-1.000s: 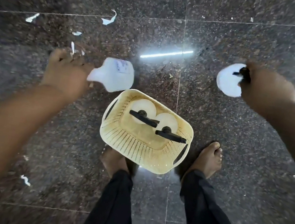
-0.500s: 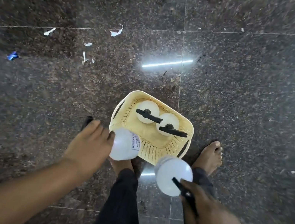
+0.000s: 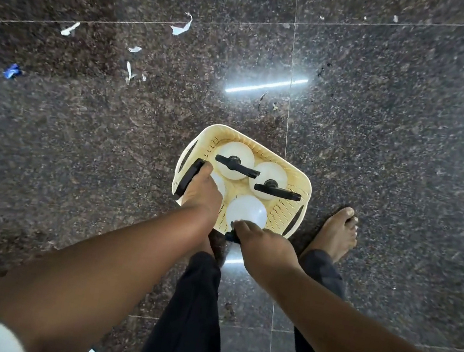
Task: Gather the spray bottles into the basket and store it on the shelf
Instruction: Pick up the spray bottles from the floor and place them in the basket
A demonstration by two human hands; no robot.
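A cream plastic basket (image 3: 293, 170) stands on the dark stone floor in front of my feet. Two white spray bottles with black trigger heads stand upright in its far half, one at the back left (image 3: 234, 161) and one at the back right (image 3: 268, 179). My left hand (image 3: 201, 193) grips a third bottle (image 3: 219, 183) by its black trigger head, over the basket's near left corner. My right hand (image 3: 262, 247) holds a fourth white bottle (image 3: 246, 212) by its head, its body inside the basket's near side.
Torn white paper scraps (image 3: 182, 27) and a blue scrap (image 3: 12, 70) lie on the floor to the upper left. My bare right foot (image 3: 337, 233) stands just right of the basket. A ceiling light reflects on the tiles (image 3: 265, 85). No shelf is in view.
Both hands have carried their bottles from the basket's near outside edge up into it; a second ago they were far out to the left and right.
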